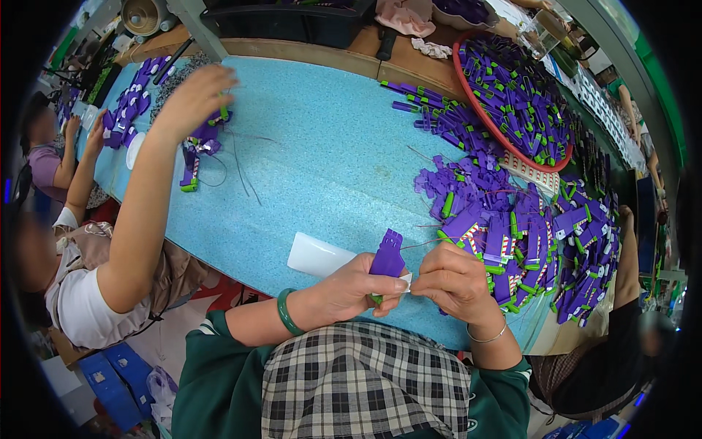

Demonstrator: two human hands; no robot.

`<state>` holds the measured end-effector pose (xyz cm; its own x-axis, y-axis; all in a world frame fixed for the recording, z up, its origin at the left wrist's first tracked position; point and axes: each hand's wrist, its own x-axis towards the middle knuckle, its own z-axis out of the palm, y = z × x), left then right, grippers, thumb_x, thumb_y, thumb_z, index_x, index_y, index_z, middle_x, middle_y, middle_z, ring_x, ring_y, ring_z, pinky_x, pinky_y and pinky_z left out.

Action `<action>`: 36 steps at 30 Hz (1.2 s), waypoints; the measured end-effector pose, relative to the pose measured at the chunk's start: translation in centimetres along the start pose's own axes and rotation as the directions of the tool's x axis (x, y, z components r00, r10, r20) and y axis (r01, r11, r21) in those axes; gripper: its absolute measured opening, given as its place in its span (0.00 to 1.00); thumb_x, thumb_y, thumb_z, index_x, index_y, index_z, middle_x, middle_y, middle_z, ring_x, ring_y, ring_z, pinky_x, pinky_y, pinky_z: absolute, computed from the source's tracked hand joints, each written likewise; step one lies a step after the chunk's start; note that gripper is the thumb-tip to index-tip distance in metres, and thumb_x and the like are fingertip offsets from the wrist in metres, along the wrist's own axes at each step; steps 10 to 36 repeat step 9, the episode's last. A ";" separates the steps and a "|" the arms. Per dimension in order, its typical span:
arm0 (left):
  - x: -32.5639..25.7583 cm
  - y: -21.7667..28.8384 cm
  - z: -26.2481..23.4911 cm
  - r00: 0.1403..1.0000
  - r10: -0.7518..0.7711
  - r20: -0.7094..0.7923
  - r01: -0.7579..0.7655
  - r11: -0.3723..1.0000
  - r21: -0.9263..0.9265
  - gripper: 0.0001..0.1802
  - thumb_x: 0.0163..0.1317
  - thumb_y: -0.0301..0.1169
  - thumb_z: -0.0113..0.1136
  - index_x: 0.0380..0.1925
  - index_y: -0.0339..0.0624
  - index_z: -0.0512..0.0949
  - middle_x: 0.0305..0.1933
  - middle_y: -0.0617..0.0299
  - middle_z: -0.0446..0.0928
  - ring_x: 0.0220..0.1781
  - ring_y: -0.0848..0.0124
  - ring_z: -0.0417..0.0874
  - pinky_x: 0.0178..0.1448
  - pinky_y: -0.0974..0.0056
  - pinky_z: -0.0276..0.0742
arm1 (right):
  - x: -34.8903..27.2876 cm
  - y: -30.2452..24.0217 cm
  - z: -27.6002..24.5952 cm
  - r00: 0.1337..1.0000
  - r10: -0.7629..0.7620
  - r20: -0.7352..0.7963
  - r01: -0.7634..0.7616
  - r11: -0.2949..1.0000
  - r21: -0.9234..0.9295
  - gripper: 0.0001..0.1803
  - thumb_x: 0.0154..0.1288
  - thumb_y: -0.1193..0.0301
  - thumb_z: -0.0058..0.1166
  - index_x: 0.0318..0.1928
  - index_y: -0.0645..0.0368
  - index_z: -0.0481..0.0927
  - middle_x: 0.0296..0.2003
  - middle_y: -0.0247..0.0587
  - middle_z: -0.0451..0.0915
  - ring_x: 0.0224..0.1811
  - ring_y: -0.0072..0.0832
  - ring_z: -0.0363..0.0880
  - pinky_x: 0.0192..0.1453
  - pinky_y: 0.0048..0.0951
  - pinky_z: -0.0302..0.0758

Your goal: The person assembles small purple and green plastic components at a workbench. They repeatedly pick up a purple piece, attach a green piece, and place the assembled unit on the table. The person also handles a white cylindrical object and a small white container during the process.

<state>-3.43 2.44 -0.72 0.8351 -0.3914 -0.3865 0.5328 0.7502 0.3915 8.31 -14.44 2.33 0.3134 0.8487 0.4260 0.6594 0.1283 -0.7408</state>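
Note:
My left hand [358, 287] is closed around a flat purple plastic piece [388, 254] with a notched upper end, held upright close to my body. A small white bit [406, 281] shows at its lower end, between the two hands. My right hand [455, 281] pinches at that white bit with thumb and forefinger; whatever is between its fingertips is too small to make out. A thin reddish wire runs from near the purple piece toward the pile on the right. On the table beside my left hand lies a curved white plastic piece [319, 254].
Purple and green parts with striped sides [504, 241] are heaped at the right. A red basket [491, 126] of purple and green clips stands behind them. At the left a co-worker's arm [157, 161] reaches over more purple parts [191, 170]. The blue tabletop [307, 139] lies between.

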 end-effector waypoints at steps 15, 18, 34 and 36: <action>0.1 -0.6 -0.7 0.999 0.035 0.018 -0.036 0.996 0.077 0.07 0.60 0.29 0.61 0.36 0.39 0.76 0.25 0.63 0.72 0.23 0.74 0.73 0.25 0.68 0.66 | -0.4 0.2 0.5 0.997 0.054 0.052 -0.054 0.998 -0.015 0.11 0.45 0.77 0.66 0.30 0.59 0.78 0.28 0.37 0.75 0.30 0.33 0.76 0.32 0.31 0.72; 0.1 -0.6 -0.7 0.999 0.035 0.018 -0.036 0.996 0.077 0.07 0.60 0.29 0.61 0.36 0.39 0.76 0.25 0.63 0.72 0.23 0.74 0.73 0.25 0.68 0.66 | -0.4 0.2 0.5 0.997 0.054 0.052 -0.054 0.998 -0.015 0.11 0.45 0.77 0.66 0.30 0.59 0.78 0.28 0.37 0.75 0.30 0.33 0.76 0.32 0.31 0.72; 0.1 -0.6 -0.7 0.999 0.035 0.018 -0.036 0.996 0.077 0.07 0.60 0.29 0.61 0.36 0.39 0.76 0.25 0.63 0.72 0.23 0.74 0.73 0.25 0.68 0.66 | -0.4 0.2 0.5 0.997 0.054 0.052 -0.054 0.998 -0.015 0.11 0.45 0.77 0.66 0.30 0.59 0.78 0.28 0.37 0.75 0.30 0.33 0.76 0.32 0.31 0.72; 0.1 -0.6 -0.7 0.999 0.035 0.018 -0.036 0.996 0.077 0.07 0.60 0.29 0.61 0.36 0.39 0.76 0.25 0.63 0.72 0.23 0.74 0.73 0.25 0.68 0.66 | -0.4 0.2 0.5 0.997 0.054 0.052 -0.054 0.998 -0.015 0.11 0.45 0.77 0.66 0.30 0.59 0.78 0.28 0.37 0.75 0.30 0.33 0.76 0.32 0.31 0.72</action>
